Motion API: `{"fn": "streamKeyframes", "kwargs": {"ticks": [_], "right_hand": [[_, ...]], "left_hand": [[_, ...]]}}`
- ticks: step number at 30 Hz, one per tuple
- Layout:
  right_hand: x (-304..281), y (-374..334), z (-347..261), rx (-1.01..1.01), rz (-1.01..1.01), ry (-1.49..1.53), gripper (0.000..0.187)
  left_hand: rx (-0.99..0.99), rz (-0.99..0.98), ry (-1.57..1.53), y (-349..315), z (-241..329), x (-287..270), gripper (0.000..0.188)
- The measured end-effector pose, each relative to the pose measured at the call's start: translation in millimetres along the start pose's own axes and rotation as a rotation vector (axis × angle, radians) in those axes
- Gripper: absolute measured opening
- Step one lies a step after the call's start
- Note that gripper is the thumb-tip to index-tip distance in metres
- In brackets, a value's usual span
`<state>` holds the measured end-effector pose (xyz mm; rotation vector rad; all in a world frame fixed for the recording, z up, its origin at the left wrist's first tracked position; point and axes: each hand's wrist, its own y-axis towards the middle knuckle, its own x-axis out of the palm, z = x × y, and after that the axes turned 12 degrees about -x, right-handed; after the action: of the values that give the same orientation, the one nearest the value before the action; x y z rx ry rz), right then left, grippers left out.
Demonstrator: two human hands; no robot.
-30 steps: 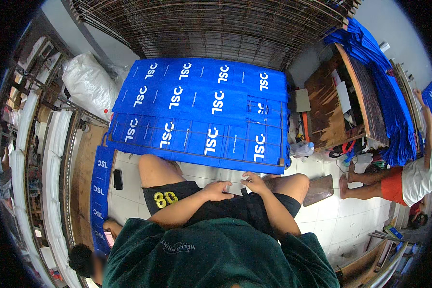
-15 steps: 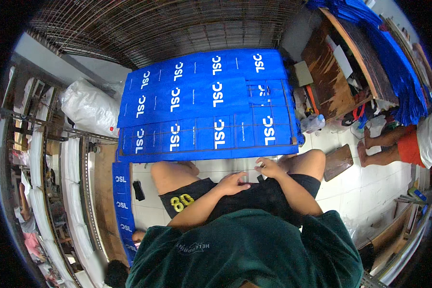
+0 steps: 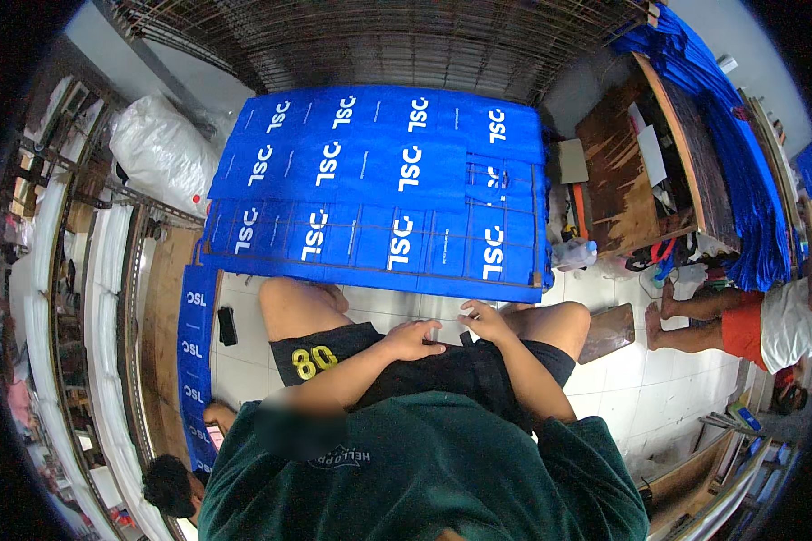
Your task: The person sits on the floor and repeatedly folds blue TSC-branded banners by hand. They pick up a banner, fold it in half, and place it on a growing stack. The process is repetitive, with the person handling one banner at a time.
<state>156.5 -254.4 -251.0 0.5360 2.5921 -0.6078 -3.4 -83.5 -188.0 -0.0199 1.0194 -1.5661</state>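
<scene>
- Fabric (image 3: pixel 379 194), blue, white-printed: upper centre of frame, above both hands, not touched.
- Long axis left-right as seen; big lettering runs up-down.
- Right hand (image 3: pixel 485 324) nearer its lower edge; fingers parted, looks empty.
- Left hand (image 3: pixel 410 342) slightly lower; thumb and fingers spread, looks empty.

Small lettering (image 3: pixel 364 164) on blue sheets (image 3: pixel 374 191) illegible. Left sleeve (image 3: pixel 302 426) blurred. Wire rack (image 3: pixel 406 45) cut off by top edge.
</scene>
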Motion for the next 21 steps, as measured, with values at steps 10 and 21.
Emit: {"fn": "streamKeyframes", "kwargs": {"ticks": [10,21], "right_hand": [[-4.7,3.4,-3.3,0.067,-0.044,-0.03,0.041],[-17.4,-15.9,-59.4,0.297,0.266,-0.651,0.039]], "left_hand": [[0.036,-0.008,-0.087,2.1,-8.0,4.3,0.066],[-0.004,-0.023,-0.073,-2.6,0.0,-2.0,0.064]]}}
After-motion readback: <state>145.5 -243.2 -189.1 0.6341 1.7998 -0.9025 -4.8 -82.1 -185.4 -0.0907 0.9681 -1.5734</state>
